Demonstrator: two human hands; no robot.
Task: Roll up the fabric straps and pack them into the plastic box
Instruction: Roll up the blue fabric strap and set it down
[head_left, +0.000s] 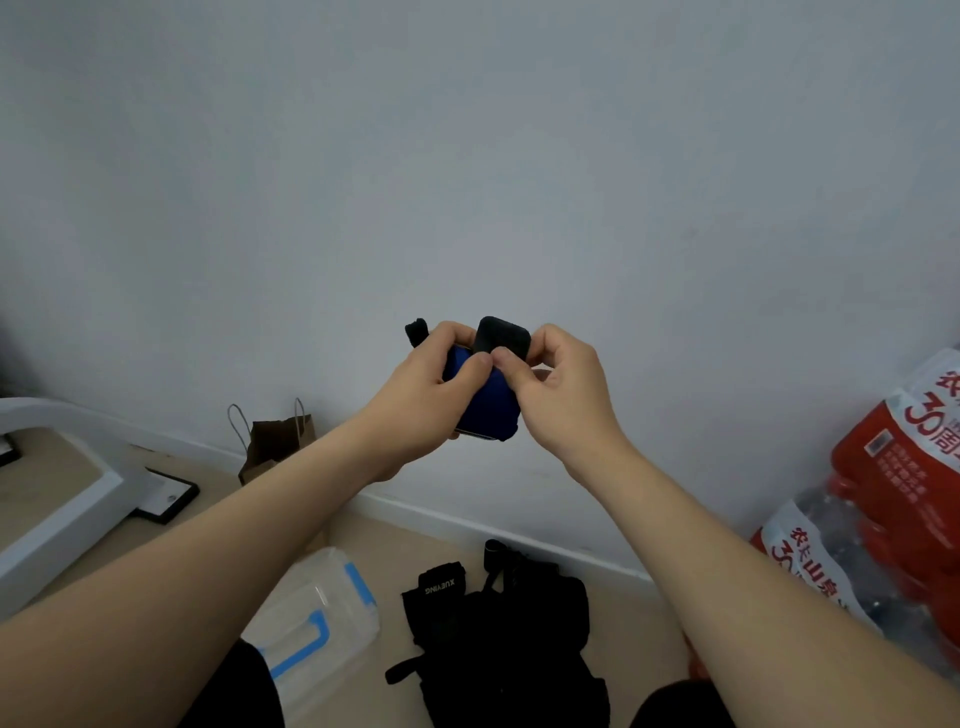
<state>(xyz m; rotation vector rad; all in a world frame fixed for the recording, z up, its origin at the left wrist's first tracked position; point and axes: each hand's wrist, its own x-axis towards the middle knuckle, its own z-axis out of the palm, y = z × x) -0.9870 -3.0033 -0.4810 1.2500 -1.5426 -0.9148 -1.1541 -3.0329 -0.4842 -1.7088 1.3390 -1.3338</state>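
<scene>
I hold a blue fabric strap (491, 408) rolled into a tight bundle, raised in front of the wall. My left hand (426, 395) wraps around the roll from the left, thumb pressed on top. My right hand (558, 387) pinches the strap's black end tab (503, 335) against the roll. A short black piece sticks up past my left fingers. A clear plastic box (317, 623) with blue latches lies on the floor below my left forearm. Beside it sits a pile of black straps (498, 634), one labelled XUEYING.
A brown paper bag (275, 441) leans on the wall at left. A white furniture frame (62, 499) and a black-edged flat item lie further left. Red-wrapped packs of bottled water (883, 519) stand at the right. My knees frame the bottom edge.
</scene>
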